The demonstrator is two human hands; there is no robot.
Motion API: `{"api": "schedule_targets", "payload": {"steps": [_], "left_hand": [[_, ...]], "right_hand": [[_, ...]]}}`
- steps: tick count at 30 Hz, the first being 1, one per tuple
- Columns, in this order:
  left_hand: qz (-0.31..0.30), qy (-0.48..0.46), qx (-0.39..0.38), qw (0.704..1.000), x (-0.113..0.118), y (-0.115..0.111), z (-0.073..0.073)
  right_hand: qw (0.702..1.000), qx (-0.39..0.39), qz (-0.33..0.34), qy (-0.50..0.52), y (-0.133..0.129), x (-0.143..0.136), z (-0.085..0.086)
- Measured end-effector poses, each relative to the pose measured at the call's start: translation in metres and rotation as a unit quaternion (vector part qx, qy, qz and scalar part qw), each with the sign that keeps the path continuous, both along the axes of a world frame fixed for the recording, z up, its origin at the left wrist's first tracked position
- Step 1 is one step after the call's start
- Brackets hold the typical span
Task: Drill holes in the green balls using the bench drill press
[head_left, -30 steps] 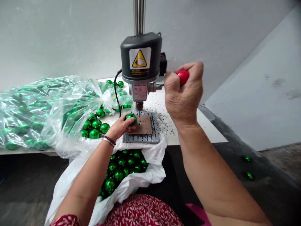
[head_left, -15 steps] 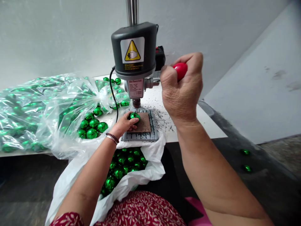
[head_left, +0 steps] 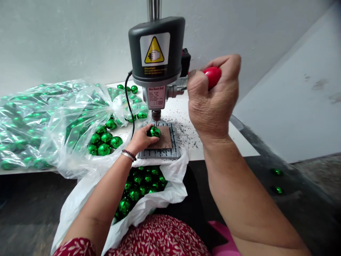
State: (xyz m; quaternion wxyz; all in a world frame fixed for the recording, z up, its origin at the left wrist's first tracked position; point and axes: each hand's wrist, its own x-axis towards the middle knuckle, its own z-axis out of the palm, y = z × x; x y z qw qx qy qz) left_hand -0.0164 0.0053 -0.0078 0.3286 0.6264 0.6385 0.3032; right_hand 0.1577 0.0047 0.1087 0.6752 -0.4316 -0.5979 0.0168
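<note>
While the right hand (head_left: 214,97) wraps its fingers round the red knob (head_left: 214,77) of the bench drill (head_left: 156,51), the left hand (head_left: 142,138) holds a green ball (head_left: 155,132) between thumb and fingers. That ball is beneath the drill bit (head_left: 156,123), toward the rear left corner of the brown board (head_left: 166,139), near the front edge of the table (head_left: 245,149). Whether bit and ball touch cannot be told. Good practice would probably mean centring the ball, keeping fingertips low on its sides and drawing the knob down evenly, lest the bit skid
</note>
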Motion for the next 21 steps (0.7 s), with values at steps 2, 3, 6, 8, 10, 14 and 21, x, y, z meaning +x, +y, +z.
{"api": "schedule_targets", "payload": {"steps": [2, 3, 6, 8, 10, 14, 21], "left_hand": [[-0.021, -0.01, 0.0, 1.0, 0.0, 0.004, 0.002], [-0.03, -0.014, -0.005, 0.999, 0.0, 0.006, 0.002], [-0.048, -0.035, -0.036, 0.998, 0.0, 0.01, 0.003], [-0.054, -0.059, -0.052, 0.995, -0.001, 0.011, 0.002], [-0.052, -0.073, -0.053, 0.995, -0.003, 0.011, -0.001], [-0.034, -0.118, -0.058, 0.991, -0.009, 0.011, -0.007], [-0.039, -0.19, -0.075, 0.978, -0.016, 0.014, -0.009]], "right_hand": [[1.0, -0.007, 0.0, 0.006, -0.001, 0.0, 0.0], [1.0, -0.008, 0.0, 0.008, -0.001, -0.001, 0.0], [1.0, -0.009, -0.002, 0.009, -0.001, -0.001, 0.001], [1.0, -0.01, -0.002, 0.003, -0.001, -0.001, 0.001], [1.0, -0.015, 0.003, 0.0, -0.001, -0.001, 0.001], [1.0, -0.012, 0.013, 0.006, -0.001, -0.001, 0.002], [1.0, -0.002, 0.002, -0.001, 0.0, 0.0, 0.003]]}}
